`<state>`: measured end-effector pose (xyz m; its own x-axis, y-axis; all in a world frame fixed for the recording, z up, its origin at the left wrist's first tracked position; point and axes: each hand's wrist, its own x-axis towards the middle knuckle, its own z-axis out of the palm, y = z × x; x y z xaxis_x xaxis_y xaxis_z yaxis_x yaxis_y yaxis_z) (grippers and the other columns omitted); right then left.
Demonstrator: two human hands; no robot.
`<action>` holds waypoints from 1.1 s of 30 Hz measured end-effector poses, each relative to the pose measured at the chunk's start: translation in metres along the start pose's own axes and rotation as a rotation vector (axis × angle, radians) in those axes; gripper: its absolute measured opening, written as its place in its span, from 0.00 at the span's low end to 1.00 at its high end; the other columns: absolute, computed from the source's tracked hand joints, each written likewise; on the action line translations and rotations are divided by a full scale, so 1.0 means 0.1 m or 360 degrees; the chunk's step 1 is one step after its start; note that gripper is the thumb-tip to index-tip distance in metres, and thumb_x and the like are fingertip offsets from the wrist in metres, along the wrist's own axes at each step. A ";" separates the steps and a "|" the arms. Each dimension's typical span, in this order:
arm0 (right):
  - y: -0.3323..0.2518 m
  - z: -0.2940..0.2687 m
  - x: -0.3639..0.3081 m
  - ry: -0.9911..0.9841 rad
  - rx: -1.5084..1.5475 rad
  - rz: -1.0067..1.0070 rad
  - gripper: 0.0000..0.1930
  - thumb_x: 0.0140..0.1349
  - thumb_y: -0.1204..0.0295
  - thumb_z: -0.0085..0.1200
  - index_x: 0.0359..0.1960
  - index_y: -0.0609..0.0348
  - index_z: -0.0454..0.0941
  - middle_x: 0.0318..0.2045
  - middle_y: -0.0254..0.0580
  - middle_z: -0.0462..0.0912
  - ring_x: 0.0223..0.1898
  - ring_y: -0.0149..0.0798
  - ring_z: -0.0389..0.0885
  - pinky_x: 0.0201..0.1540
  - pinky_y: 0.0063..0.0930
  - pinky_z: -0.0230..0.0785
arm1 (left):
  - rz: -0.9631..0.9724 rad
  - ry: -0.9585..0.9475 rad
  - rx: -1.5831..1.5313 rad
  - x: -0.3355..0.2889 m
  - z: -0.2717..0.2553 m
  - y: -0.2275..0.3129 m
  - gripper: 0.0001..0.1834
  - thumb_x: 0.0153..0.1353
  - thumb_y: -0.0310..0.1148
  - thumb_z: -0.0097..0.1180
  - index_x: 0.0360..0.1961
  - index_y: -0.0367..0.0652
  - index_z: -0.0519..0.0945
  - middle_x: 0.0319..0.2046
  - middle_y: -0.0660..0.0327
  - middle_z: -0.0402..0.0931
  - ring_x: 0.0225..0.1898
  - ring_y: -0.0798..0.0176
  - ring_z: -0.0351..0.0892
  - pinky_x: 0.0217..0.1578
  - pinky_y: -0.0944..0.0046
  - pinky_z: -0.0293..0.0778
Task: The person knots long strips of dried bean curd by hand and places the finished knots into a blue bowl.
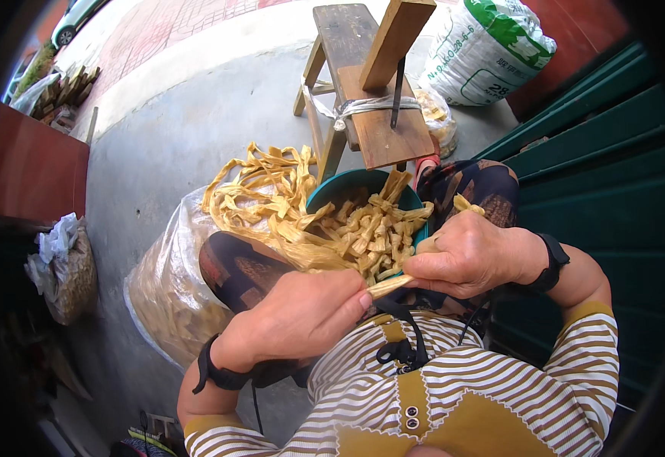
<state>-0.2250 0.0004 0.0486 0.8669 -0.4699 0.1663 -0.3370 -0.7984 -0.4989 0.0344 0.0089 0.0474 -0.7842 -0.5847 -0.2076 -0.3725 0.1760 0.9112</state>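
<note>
A yellowish, flat, pliable strip (pixel 388 286) is stretched between my two hands above my lap. My left hand (pixel 302 308) is closed on one end, thumb pressed against the fingers. My right hand (pixel 466 255) grips the other side, and a strip end (pixel 466 204) sticks up over its fist. Just beyond the hands, a teal basin (pixel 332 183) holds many short, knotted-looking yellow pieces (pixel 374 236). To its left, long loose strips (pixel 260 190) lie heaped over a clear plastic bag (pixel 157 282) and trail toward my left hand. The palms and inner fingers are hidden.
Beyond the basin stands a wooden bench (pixel 340 34) with an upright wooden bar (pixel 397 42) and a thin dark rod (pixel 399 91), bound by a white tie (pixel 348 110). A white-and-green sack (pixel 485 61) is at the far right, before green panels (pixel 599 167). Another filled bag (pixel 70 266) sits left.
</note>
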 end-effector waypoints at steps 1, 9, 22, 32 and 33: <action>-0.03 0.01 -0.04 0.0025 0.0100 -0.0021 0.07 0.56 0.69 0.58 0.29 0.56 0.75 0.15 0.36 0.71 0.15 0.38 0.73 0.15 0.29 0.62 | 0.0033 -0.0023 0.0111 -0.09 -0.02 0.03 0.15 0.67 0.39 0.43 0.29 0.39 0.72 0.23 0.46 0.70 0.27 0.39 0.70 0.29 0.50 0.68; 0.08 -0.01 0.16 -0.0182 0.0601 0.0415 0.11 0.62 0.64 0.53 0.41 0.58 0.75 0.24 0.42 0.78 0.25 0.45 0.79 0.26 0.31 0.69 | -0.0488 0.0431 -0.1163 -0.29 -0.11 -0.16 0.21 0.70 0.41 0.39 0.31 0.33 0.76 0.16 0.64 0.69 0.14 0.73 0.63 0.15 0.74 0.59; 0.05 0.17 0.21 0.0389 0.0996 0.0808 0.18 0.64 0.62 0.50 0.45 0.67 0.72 0.34 0.51 0.79 0.37 0.41 0.80 0.39 0.31 0.70 | 0.0203 0.0954 0.0197 0.28 0.22 -0.05 0.29 0.50 0.25 0.60 0.56 0.37 0.72 0.30 0.52 0.75 0.26 0.58 0.76 0.29 0.66 0.72; -0.14 0.11 0.23 0.0828 0.1957 0.1081 0.17 0.66 0.68 0.43 0.52 0.65 0.68 0.41 0.38 0.76 0.43 0.26 0.72 0.43 0.22 0.68 | 0.0445 0.0950 -0.1100 0.25 0.43 -0.24 0.23 0.51 0.28 0.65 0.50 0.38 0.74 0.36 0.56 0.78 0.33 0.65 0.78 0.33 0.68 0.74; -0.13 0.16 0.23 0.0840 0.2126 0.0999 0.16 0.66 0.69 0.44 0.52 0.64 0.68 0.40 0.37 0.76 0.42 0.25 0.72 0.42 0.22 0.68 | 0.0233 0.1007 -0.1806 0.26 0.49 -0.25 0.22 0.51 0.27 0.65 0.49 0.39 0.73 0.37 0.57 0.78 0.33 0.66 0.78 0.32 0.70 0.74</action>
<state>-0.1950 0.0061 0.0458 0.4002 -0.8886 -0.2244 0.2238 0.3321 -0.9163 -0.0008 0.0283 0.0015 -0.2983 -0.9405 -0.1627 0.5628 -0.3110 0.7659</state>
